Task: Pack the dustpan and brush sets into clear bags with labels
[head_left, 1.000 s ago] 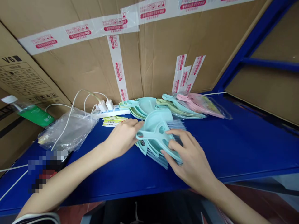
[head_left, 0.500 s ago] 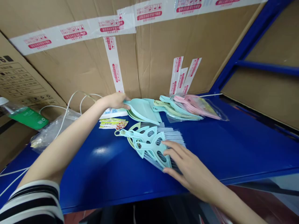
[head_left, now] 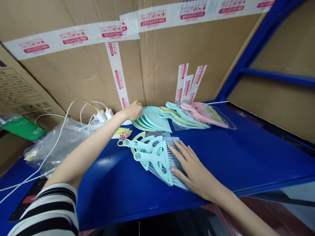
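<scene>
At the back of the blue shelf, my left hand (head_left: 134,110) is closed at the handle end of a light-blue dustpan (head_left: 157,116). Its handle is mostly hidden by the fingers. Beneath that pan, green and blue dustpans (head_left: 141,125) are stacked in a fan. Nearer to me lies an overlapping group of small hand brushes, mostly light blue with a yellow-green one underneath; the top brush (head_left: 157,159) has its handle to the left. My right hand (head_left: 190,167) rests with fingers spread on the grey-blue bristles (head_left: 173,152), holding nothing.
Bagged dustpan sets in green, blue and pink (head_left: 200,114) lie right of the stack. Yellow printed cards (head_left: 122,133), white plugs (head_left: 104,115) with cables, a plastic bag (head_left: 59,137) and a green-labelled bottle (head_left: 23,126) are on the left. A large taped carton (head_left: 157,65) stands behind.
The top brush has shifted slightly left and toward me, and my right hand now lies flatter on the bristles. My left hand has moved slightly right with the top dustpan.
</scene>
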The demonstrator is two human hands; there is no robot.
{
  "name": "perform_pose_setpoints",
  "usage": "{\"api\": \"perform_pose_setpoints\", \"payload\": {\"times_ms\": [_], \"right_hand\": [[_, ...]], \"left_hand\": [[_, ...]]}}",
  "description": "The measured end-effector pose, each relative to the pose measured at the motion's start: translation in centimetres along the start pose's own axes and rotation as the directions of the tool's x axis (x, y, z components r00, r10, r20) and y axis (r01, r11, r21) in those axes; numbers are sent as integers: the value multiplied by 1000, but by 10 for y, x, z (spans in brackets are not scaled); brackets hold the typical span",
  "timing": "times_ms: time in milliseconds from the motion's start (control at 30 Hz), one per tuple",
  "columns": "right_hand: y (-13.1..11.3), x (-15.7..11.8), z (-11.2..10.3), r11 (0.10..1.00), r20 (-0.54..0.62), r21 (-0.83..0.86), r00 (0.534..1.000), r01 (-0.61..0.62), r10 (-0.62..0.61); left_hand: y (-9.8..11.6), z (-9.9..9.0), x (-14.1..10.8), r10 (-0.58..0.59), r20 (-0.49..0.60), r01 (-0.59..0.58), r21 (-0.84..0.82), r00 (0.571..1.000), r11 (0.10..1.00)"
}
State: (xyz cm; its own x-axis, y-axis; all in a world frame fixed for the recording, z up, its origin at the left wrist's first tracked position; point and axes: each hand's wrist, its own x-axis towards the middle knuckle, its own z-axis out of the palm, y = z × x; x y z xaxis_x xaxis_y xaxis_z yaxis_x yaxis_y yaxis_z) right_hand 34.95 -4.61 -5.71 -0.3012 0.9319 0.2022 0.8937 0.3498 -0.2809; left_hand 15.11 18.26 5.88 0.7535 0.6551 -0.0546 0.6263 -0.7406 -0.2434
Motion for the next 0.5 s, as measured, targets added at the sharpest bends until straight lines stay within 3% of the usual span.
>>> {"api": "perform_pose_setpoints", "payload": {"times_ms": [133, 300, 400, 433, 500], "right_hand": [[0, -1, -5, 1000, -43, -2, 999, 14, -14], [25, 11, -43, 999, -284, -38, 959, 10, -21], [58, 32, -78, 980, -429, -92, 895, -178, 122], [70, 39, -87, 950, -427, -122, 880, -286, 210], [92, 53, -96, 872, -302, -202, 875, -446, 378]], "left_hand": [[-1, 1, 1, -11, 9, 10, 44, 1000, 999], [-9, -7, -10, -29, 51, 24, 93, 998, 995], [-13, -13, -15, -49, 82, 39, 113, 995, 993], [-12, -15, -17, -61, 85, 51, 122, 994, 991], [-9, -18, -21, -93, 75, 82, 141, 993, 987]]}}
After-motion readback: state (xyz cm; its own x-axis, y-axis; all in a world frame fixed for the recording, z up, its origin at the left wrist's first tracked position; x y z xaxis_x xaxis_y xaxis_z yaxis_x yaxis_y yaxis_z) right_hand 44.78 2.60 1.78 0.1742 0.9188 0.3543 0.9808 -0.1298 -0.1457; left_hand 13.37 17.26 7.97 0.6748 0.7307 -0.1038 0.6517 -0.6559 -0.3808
